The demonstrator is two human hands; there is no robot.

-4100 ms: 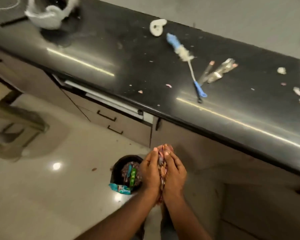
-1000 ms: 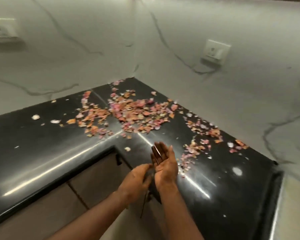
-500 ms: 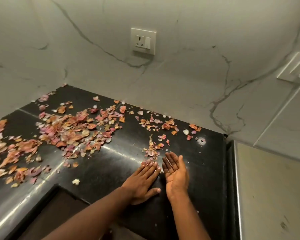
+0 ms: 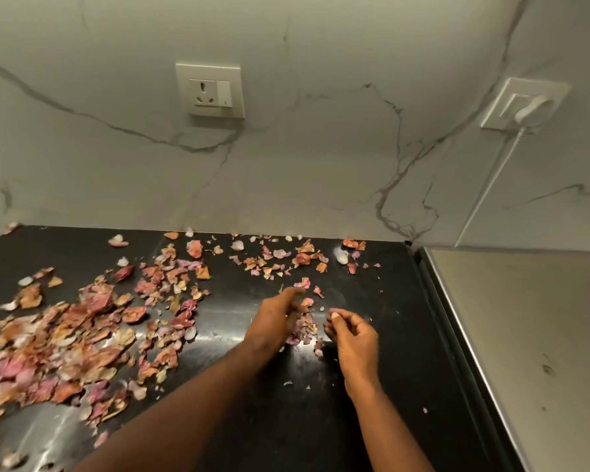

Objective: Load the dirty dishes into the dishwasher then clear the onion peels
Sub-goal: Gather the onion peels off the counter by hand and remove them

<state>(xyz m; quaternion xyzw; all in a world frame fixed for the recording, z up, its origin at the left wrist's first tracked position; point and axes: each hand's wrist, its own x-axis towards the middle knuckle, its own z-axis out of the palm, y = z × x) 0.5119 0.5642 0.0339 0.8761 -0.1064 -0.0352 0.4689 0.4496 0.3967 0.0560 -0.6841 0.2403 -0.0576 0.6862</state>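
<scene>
Since half a second ago both hands have left their flat pose on the black countertop (image 4: 239, 311): the left hand (image 4: 275, 320) now curls against a small clump of onion peels (image 4: 304, 330), though motion blur hides whether it grips any, and the right hand (image 4: 353, 338) at 3 o'clock of that clump has loosely bent fingers holding nothing visible. Most peels lie toward 9 o'clock, cut off at the frame edge; more sit at 12 o'clock beneath the wall socket (image 4: 209, 90).

A home kitchen — black stone countertop (image 4: 372, 420), marble-look backsplash (image 4: 321, 172), wall socket (image 4: 209, 90), scattered onion peels (image 4: 82, 328)
</scene>
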